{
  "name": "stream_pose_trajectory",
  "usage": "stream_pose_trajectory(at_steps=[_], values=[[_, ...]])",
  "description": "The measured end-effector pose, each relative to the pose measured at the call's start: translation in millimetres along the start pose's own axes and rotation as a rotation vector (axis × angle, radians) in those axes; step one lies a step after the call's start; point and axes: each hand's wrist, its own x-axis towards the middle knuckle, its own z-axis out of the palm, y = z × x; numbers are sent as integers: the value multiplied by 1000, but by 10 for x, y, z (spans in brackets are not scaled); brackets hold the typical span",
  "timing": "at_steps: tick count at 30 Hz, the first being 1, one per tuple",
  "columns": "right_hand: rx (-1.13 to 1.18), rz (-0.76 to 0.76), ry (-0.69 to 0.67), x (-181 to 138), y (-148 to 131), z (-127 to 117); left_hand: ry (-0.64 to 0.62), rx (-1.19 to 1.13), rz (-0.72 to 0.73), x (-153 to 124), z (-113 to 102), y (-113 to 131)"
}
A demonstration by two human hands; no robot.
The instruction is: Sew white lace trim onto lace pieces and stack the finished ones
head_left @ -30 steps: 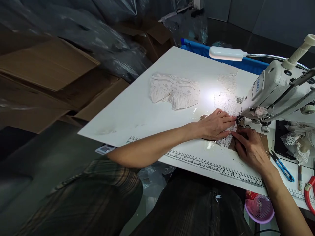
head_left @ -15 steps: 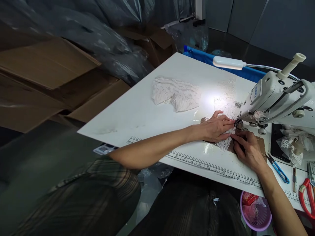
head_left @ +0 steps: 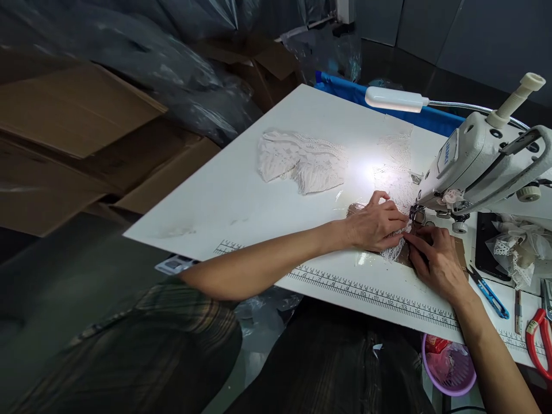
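My left hand (head_left: 376, 224) lies on a strip of white lace (head_left: 394, 248) on the white sewing table (head_left: 241, 190), fingers pressed together and pointing at the presser foot (head_left: 417, 215) of the white sewing machine (head_left: 478, 167). My right hand (head_left: 433, 259) pinches the same lace just in front of the foot. More of the lace (head_left: 394, 167) runs out behind the machine under the lamp's bright spot.
A heap of pale lace pieces (head_left: 302, 161) lies mid-table. A white lamp (head_left: 390, 99) hangs above. Blue thread snips (head_left: 489, 292), red scissors (head_left: 539, 339) and loose lace scraps (head_left: 515, 253) sit at the right. A purple basket (head_left: 451, 368) hangs below the ruler-marked front edge. Cardboard boxes (head_left: 77, 115) stand left.
Both hands stay at the presser foot on the lace, shifting only slightly. The view has swayed a little.
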Motion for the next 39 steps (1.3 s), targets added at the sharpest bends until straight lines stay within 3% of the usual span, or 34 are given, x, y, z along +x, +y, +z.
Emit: stream_pose_trajectory(at_steps=[9,20,27,32,39], values=[[-31,3,1,13,-42,-20,-85,-2,-55,-19,-54,27],[-162,56,20,77,-78,-3,-74,71,-139,39,24,78],[-184,176,-10,99,-104,86,-58,117,-188,63,80,62],[-173,196,-5,79,-115,98,8,100,-148,70,84,30],[114,279,131,-42,89,60,176,104,-224,46,-133,-249]])
